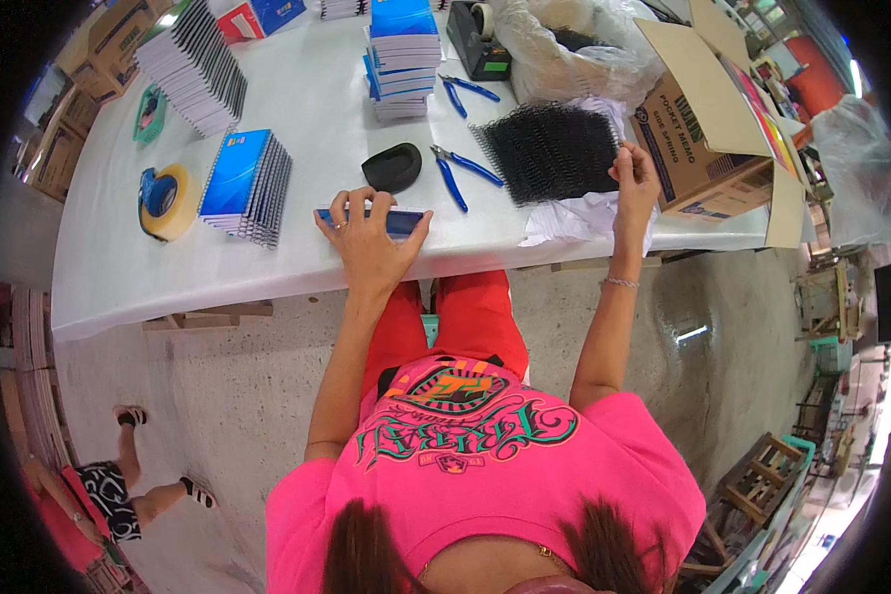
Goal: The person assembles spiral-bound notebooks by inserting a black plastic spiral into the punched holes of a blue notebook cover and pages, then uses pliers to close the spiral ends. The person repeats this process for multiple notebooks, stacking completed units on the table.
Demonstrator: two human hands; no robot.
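Observation:
My left hand (371, 238) grips a small blue notebook (403, 222) at the table's near edge, fingers over the top and thumb at its right end. My right hand (636, 180) is closed in a pinch at the right side of a pile of black plastic spiral coils (544, 153); what sits between the fingertips is too small to make out. Just beyond the notebook lies a black oval dish (392, 167). Blue-handled cutting pliers (463, 173) rest between dish and coils, with a second pair (465, 92) farther back.
Left of my hand stand a stack of blue spiral notebooks (243, 186) and a yellow tape roll (166, 203). Taller stacks (402, 59) and a tape dispenser (480, 40) are at the back. An open carton (698, 148) flanks my right hand; another person (109, 485) is at lower left.

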